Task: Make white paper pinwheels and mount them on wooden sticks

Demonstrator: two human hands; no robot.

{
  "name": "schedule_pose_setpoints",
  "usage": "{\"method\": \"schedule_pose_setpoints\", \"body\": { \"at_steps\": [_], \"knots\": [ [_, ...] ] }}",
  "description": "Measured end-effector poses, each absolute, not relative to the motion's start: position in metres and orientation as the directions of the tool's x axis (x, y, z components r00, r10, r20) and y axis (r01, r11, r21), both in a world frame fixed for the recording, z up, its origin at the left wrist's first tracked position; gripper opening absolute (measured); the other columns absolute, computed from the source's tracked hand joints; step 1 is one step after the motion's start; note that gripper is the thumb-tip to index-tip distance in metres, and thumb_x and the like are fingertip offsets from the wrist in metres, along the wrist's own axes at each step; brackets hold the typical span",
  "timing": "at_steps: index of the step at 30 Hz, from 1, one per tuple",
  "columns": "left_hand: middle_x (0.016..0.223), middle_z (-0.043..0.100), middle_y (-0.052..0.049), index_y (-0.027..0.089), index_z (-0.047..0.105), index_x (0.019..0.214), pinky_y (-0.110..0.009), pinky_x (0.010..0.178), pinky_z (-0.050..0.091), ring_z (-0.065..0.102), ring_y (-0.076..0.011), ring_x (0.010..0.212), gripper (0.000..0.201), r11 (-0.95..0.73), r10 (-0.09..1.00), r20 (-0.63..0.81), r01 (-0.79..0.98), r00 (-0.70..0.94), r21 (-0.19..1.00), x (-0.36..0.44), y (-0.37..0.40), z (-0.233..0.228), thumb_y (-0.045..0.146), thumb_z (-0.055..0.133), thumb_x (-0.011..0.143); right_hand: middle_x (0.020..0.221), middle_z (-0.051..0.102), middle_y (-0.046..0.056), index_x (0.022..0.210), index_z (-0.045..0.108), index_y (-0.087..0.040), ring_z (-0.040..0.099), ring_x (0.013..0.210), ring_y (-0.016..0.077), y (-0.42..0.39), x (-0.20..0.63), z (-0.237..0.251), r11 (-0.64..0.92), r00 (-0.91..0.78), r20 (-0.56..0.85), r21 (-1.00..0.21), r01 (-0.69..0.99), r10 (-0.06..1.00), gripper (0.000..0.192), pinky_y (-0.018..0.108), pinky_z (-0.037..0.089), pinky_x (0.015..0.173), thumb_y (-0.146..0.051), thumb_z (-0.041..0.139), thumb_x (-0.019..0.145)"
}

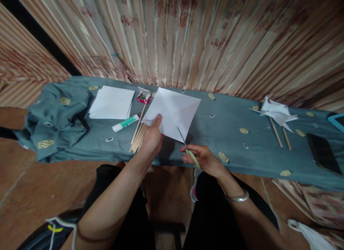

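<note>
Creased paper square (173, 112) pinched in left hand (152, 137); scissors (188, 147) gripped in right hand (205, 159) at lower edge. Unsupported sheet may flex, cut drifting off crease.

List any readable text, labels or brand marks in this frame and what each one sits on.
None can be read.
Glue stick: green label, print too blurred.
Small red box: no legible marking.
Curtain: reddish character-like motifs, too blurred to read.

Scissors (188, 146): handles hidden in right hand (204, 158). Teal tray (337, 121): cut by right edge. Pin box (143, 95): contents indistinct.
</note>
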State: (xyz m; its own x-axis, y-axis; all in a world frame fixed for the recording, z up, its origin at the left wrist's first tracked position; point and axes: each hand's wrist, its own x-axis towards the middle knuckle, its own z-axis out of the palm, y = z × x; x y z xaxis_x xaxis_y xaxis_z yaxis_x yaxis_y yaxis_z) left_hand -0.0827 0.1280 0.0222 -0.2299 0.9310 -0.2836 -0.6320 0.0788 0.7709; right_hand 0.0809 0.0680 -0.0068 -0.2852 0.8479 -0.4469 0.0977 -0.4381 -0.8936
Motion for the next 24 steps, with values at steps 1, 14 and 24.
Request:
{"method": "schedule_pose_setpoints", "body": {
  "at_steps": [1, 14, 24],
  "knots": [
    [0.113, 0.072, -0.009, 0.015, 0.06, 0.119, -0.034, 0.096, 0.052, 0.068, -0.0205, 0.104, 0.032, 0.075, 0.932, -0.279, -0.632, -0.23, 0.771, -0.0828, 0.1279, 0.0222, 0.013, 0.057, 0.087, 0.06, 0.059, -0.005, 0.084, 0.066, -0.017, 0.056, 0.058, 0.0098, 0.0681, 0.0808, -0.0066, -0.446, -0.286, -0.452, -0.89, 0.089, 0.845, 0.049, 0.025, 0.046, 0.06, -0.045, 0.087, 0.05],
    [0.119, 0.07, -0.01, 0.015, 0.055, 0.128, -0.034, 0.096, 0.052, 0.068, -0.0201, 0.104, 0.04, 0.116, 0.934, -0.297, -0.617, -0.199, 0.778, -0.0786, 0.1224, 0.0245, 0.012, 0.056, 0.088, 0.064, 0.064, -0.003, 0.086, 0.068, -0.017, 0.061, 0.061, 0.0107, 0.0682, 0.083, -0.0073, -0.431, -0.278, -0.437, -0.898, 0.085, 0.856, 0.049, 0.024, 0.049, 0.061, -0.047, 0.086, 0.053],
    [0.123, 0.067, -0.011, 0.017, 0.056, 0.126, -0.035, 0.095, 0.053, 0.067, -0.021, 0.105, 0.039, 0.124, 0.927, -0.312, -0.612, -0.21, 0.781, -0.0798, 0.1213, 0.0233, 0.015, 0.058, 0.087, 0.062, 0.064, -0.004, 0.082, 0.067, -0.018, 0.059, 0.057, 0.0096, 0.0689, 0.0808, -0.0104, -0.494, -0.266, -0.48, -0.869, 0.017, 0.836, 0.048, 0.024, 0.048, 0.06, -0.043, 0.089, 0.048]
  ]
}}
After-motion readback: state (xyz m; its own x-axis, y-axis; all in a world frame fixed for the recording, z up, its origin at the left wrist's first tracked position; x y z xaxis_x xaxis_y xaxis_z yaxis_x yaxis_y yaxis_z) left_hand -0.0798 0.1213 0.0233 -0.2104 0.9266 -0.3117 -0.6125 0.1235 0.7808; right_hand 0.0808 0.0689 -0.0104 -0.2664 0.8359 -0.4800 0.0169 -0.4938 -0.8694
